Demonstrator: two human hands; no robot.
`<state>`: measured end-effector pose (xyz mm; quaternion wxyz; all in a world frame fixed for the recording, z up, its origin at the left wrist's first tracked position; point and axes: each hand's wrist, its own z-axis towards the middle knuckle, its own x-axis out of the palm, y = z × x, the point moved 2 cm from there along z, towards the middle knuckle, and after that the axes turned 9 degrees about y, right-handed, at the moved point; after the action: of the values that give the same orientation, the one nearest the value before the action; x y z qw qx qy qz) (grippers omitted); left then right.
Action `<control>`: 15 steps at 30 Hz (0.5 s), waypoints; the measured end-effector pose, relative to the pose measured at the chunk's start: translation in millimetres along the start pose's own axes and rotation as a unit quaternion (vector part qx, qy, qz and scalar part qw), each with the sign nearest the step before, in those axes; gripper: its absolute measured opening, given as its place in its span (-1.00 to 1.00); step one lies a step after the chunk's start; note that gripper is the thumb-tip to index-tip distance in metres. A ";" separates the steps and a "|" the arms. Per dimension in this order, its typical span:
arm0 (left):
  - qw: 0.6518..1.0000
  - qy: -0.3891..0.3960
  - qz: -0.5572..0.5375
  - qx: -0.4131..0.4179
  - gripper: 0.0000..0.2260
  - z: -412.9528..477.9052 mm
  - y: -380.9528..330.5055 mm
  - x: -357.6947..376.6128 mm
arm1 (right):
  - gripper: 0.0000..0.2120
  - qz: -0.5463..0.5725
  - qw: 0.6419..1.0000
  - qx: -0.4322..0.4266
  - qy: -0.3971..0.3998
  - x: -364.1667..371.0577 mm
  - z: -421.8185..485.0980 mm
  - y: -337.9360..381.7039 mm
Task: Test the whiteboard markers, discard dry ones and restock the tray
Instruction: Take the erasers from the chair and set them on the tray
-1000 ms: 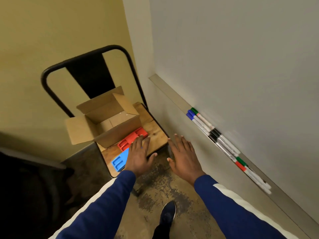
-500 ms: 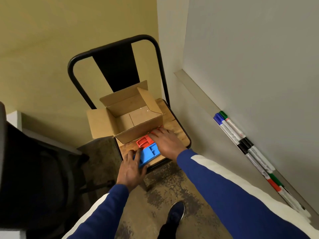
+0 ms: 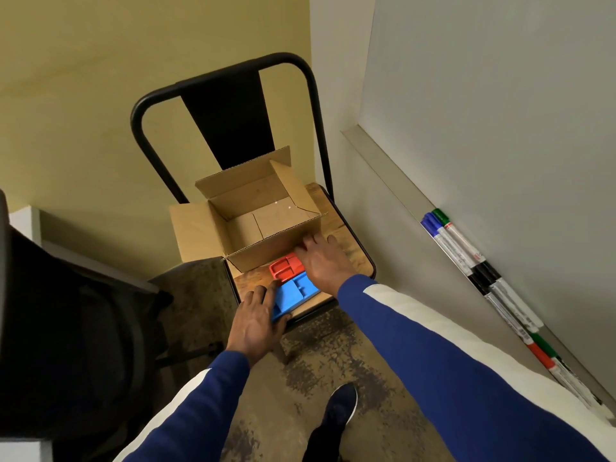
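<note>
Two plastic marker trays lie side by side on the wooden chair seat (image 3: 355, 250), in front of an open cardboard box (image 3: 263, 195). My left hand (image 3: 255, 316) grips the near end of the blue tray (image 3: 296, 293), fingers on top and thumb along its lower edge. My right hand (image 3: 321, 261) covers the right end of the red tray (image 3: 282, 266), fingers bent down over it next to the box wall. Several whiteboard markers (image 3: 466, 258) with blue, green, black and red caps lie in a row on the whiteboard ledge (image 3: 373, 145) at the right.
The black metal chair back (image 3: 230, 111) stands against the yellow wall. A dark office chair (image 3: 66, 328) fills the left side. My shoe (image 3: 336, 411) stands on the stained concrete floor below the seat. The whiteboard (image 3: 500, 95) takes up the right.
My right hand has gone from hovering before the seat onto the red tray. My left hand has slid back to the blue tray's near end, and that tray has turned slightly.
</note>
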<state>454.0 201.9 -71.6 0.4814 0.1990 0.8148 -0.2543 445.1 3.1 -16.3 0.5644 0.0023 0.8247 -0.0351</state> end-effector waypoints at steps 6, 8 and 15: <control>1.000 0.020 -0.003 0.003 -0.26 -3.6 2.7 -0.3 | -0.58 0.053 0.998 0.012 0.015 6.2 -2.8 -9.0; 1.000 0.023 -0.004 0.008 -0.27 -4.6 0.9 -1.4 | -0.56 0.083 0.996 0.020 0.012 9.6 -8.0 -15.5; 0.998 0.027 -0.025 0.053 -0.35 -2.0 -20.2 -9.2 | -0.50 0.143 0.986 0.085 -0.009 22.8 -53.0 -50.6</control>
<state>445.3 186.4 -58.1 0.4417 0.2107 0.8175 -0.3035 385.3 -44.9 -15.6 0.5690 0.1681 0.8046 -0.0235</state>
